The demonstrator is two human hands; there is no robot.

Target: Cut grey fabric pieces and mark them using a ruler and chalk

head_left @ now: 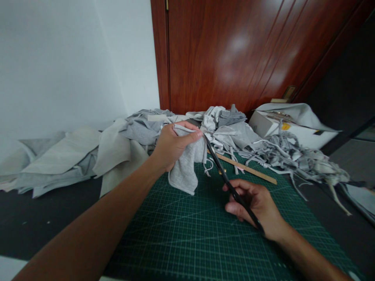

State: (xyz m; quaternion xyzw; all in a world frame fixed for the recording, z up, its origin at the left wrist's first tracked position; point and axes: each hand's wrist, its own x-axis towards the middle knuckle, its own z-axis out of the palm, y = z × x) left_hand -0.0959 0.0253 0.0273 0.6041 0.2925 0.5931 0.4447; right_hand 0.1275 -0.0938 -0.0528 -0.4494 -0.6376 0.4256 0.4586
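A piece of light grey fabric point(187, 168) is pinched between the thumb and fingers of my left hand point(175, 144), its lower part hanging over the green cutting mat point(181, 234). My right hand point(254, 207) grips black scissors point(224, 173), which slant up and to the left. Their tips meet the fabric's upper right edge, close to my left thumb. From this angle I cannot tell whether the blades are apart.
A wooden ruler point(246, 168) lies across the mat behind the scissors. Grey fabric pieces point(73, 152) are heaped at left and back. On the right, tangled fabric strips point(299, 156) lie in front of a white box point(263, 125). A brown door point(219, 54) stands behind.
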